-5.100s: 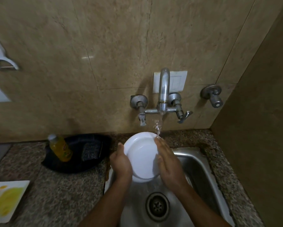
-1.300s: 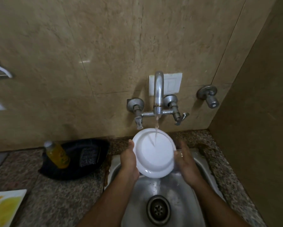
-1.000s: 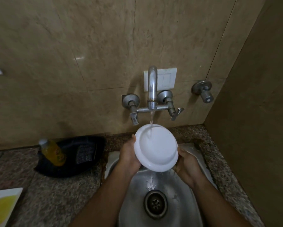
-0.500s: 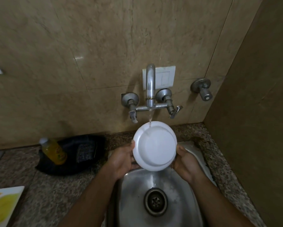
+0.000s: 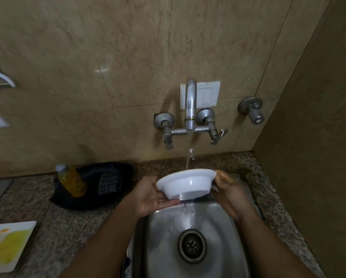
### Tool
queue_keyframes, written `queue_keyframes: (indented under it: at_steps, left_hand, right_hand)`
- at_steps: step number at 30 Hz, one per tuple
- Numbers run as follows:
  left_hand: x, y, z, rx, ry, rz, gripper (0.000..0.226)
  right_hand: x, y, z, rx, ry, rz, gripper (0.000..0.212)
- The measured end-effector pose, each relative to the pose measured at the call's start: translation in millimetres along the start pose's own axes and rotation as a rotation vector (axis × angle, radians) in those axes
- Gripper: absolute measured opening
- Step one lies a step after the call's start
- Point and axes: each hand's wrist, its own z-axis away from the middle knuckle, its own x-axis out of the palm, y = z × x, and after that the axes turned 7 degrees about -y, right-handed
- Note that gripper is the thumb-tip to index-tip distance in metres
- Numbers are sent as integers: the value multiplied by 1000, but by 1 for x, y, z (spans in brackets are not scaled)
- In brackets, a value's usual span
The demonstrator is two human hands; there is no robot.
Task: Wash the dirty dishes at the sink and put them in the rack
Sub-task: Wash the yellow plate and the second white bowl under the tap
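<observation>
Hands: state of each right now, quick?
Left hand: open, palm up, fingers straight under the bowl, supporting it.
Right hand: grips the bowl's rim.

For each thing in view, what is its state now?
tap: running
white bowl: held level under the stream
left hand: open, supporting the bowl from below
right hand: gripping the bowl's rim
sink: wet, drain open
square plate: dirty, on counter
</observation>
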Motion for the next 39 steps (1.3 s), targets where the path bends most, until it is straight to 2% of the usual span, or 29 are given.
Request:
queue_keyframes:
  at_steps: [4, 7, 9, 10, 12, 15, 18, 22, 26, 29, 34, 36, 38, 39]
  left_hand:
    - [14, -9, -7, 91, 59, -85, 33]
    - [18, -18, -15, 232, 71, -120, 39]
    - [19, -23, -18, 316, 115, -177, 26]
    - [20, -25, -19, 351, 141, -208, 20]
    - [24, -28, -18, 430, 174, -242, 22]
    - [29, -30, -14, 533, 195, -241, 30]
    - [30, -30, -4, 565, 193, -225, 25]
    - [27, -30, 7, 574, 168, -240, 23]
    - [19, -35, 15, 586, 162, -231, 27]
    - [9, -39, 17, 603, 159, -272, 31]
    - [-7, -48, 31, 660, 179, -306, 24]
    - [-17, -49, 36, 656, 191, -244, 31]
    - [-26, -52, 40, 640, 173, -198, 33]
    - [-29, -54, 43, 644, 170, -213, 29]
  right_hand:
    - [2, -6, 0, 26, -61, -70, 36]
    - [6, -6, -4, 42, -23, 104, 41]
    - [6, -6, -10, 19, 0, 207, 41]
    - [8, -10, -13, -12, 28, 271, 37]
    - [12, -23, -22, -121, 142, 404, 30]
    - [27, -60, -32, -268, 284, 696, 46]
    - [43, -87, -36, -326, 352, 1049, 39]
    - [51, -89, -38, -394, 463, 1195, 24]
    - [54, -88, -34, -527, 425, 1447, 17]
    - [57, -91, -32, -463, 331, 1689, 41]
    - [55, -59, 17, -377, 435, 1299, 63]
    - [49, -29, 39, -257, 253, 1209, 52]
    - [47, -7, 53, 1, 21, 1005, 47]
    - [47, 0, 57, 114, -71, 922, 37]
